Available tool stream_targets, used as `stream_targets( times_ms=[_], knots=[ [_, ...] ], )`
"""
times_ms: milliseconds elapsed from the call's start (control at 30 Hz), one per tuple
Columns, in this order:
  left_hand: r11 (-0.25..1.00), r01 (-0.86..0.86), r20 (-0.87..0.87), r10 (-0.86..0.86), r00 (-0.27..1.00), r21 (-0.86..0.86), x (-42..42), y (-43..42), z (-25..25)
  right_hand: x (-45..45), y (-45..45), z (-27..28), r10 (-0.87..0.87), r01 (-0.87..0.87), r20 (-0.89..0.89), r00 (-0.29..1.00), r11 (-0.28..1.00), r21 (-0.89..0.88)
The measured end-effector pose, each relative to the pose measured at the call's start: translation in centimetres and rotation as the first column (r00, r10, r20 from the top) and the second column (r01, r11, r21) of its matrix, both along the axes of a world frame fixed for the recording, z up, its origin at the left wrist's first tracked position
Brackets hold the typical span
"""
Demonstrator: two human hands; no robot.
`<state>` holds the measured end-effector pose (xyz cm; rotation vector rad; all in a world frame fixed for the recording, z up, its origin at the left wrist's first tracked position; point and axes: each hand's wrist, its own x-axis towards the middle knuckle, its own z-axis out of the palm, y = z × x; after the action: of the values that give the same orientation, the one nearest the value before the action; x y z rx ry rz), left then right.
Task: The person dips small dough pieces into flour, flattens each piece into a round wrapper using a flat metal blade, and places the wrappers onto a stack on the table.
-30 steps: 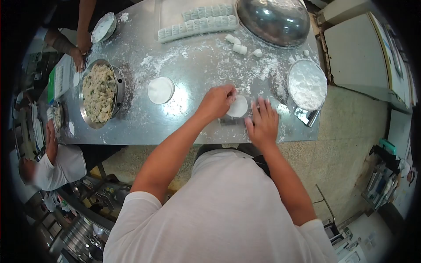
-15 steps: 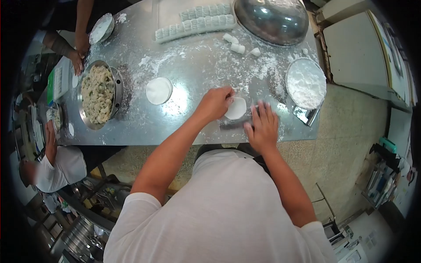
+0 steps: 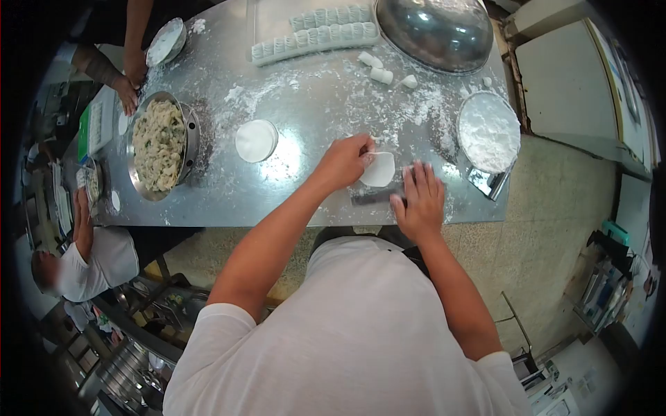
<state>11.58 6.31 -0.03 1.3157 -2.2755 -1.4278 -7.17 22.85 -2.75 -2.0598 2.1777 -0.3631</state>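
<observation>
My left hand [image 3: 347, 163] is closed, pinching the upper left edge of a thin white dough wrapper [image 3: 379, 170]. The wrapper is roughly round with a slightly uneven outline. To its right, my right hand [image 3: 420, 202] lies low over the steel table with fingers stretched out. A dark strip [image 3: 374, 197] shows below the wrapper and runs toward the right palm; whether it is a rolling pin or a shadow I cannot tell. Further left sits a stack of round white wrappers [image 3: 256, 141]. Small dough pieces [image 3: 381, 75] lie beyond my hands.
A bowl of flour [image 3: 488, 132] and a metal scraper [image 3: 490, 183] stand at right. Filling heaps a steel pan [image 3: 189, 147] at left. Rows of dough pieces [image 3: 316, 43] and a metal dome [image 3: 436, 35] are at the back. Co-workers' hands [image 3: 127, 92] work at far left.
The wrapper has shifted slightly in my left hand, and its upper edge looks straighter. My right hand keeps nearly the same place. The whole view has drifted a little.
</observation>
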Motion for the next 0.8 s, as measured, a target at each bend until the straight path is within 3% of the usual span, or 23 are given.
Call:
stream_targets(
  times_ms=[67,133,167,200,300,333,433,500,600,633,700,800],
  knots=[
    [0.947,-0.079,-0.133,0.126,0.983,0.312,1.1,0.9,-2.2,0.0,0.6,-0.2,0.004,-0.005,0.042,0.999,1.0,0.026],
    [0.944,-0.09,-0.066,0.117,0.991,0.317,0.6,0.7,0.5,-0.3,-4.0,0.6,0.007,-0.008,0.022,1.0,1.0,0.026],
    [0.95,-0.119,-0.01,0.128,0.992,0.29,0.2,0.2,1.7,-0.3,-7.1,1.2,-0.032,0.032,-0.022,0.999,0.999,0.013],
    [0.991,-0.087,0.0,0.087,0.996,0.098,-0.4,-0.2,1.9,-0.4,-9.8,1.4,-0.071,0.07,-0.065,0.995,0.997,-0.01],
    [0.998,-0.04,-0.036,0.039,0.999,-0.042,-1.7,-1.6,1.3,-1.0,-13.8,0.3,-0.126,0.123,-0.021,0.992,0.985,-0.125],
    [0.988,0.025,-0.015,-0.027,1.0,-0.149,-1.9,-1.9,1.3,-0.9,-13.3,0.7,-0.115,0.113,-0.008,0.993,0.987,-0.115],
    [0.978,0.099,0.09,-0.084,0.992,-0.184,-1.2,-1.4,1.6,-0.1,-6.2,0.2,-0.034,0.034,-0.001,0.999,0.998,-0.048],
    [0.994,0.036,0.051,-0.03,0.998,-0.104,0.2,-0.6,0.7,-0.3,-2.0,-0.1,0.028,-0.028,0.016,0.999,0.999,-0.022],
    [0.901,-0.109,-0.09,0.161,0.983,0.419,2.1,0.6,-2.0,-0.2,-0.9,0.5,0.044,-0.047,0.069,0.997,0.998,0.039],
    [0.896,-0.099,-0.082,0.149,0.985,0.433,1.7,0.6,-1.1,-0.1,-3.3,0.9,0.028,-0.029,0.014,1.0,0.998,0.054],
    [0.973,-0.111,0.053,0.103,0.993,0.203,0.5,-0.1,2.4,0.2,-9.1,1.4,-0.045,0.047,-0.043,0.998,0.998,0.033],
    [0.999,-0.029,-0.017,0.028,0.999,-0.018,-0.5,-1.3,0.7,-0.3,-12.7,1.5,-0.103,0.1,-0.043,0.994,0.993,-0.063]
  ],
)
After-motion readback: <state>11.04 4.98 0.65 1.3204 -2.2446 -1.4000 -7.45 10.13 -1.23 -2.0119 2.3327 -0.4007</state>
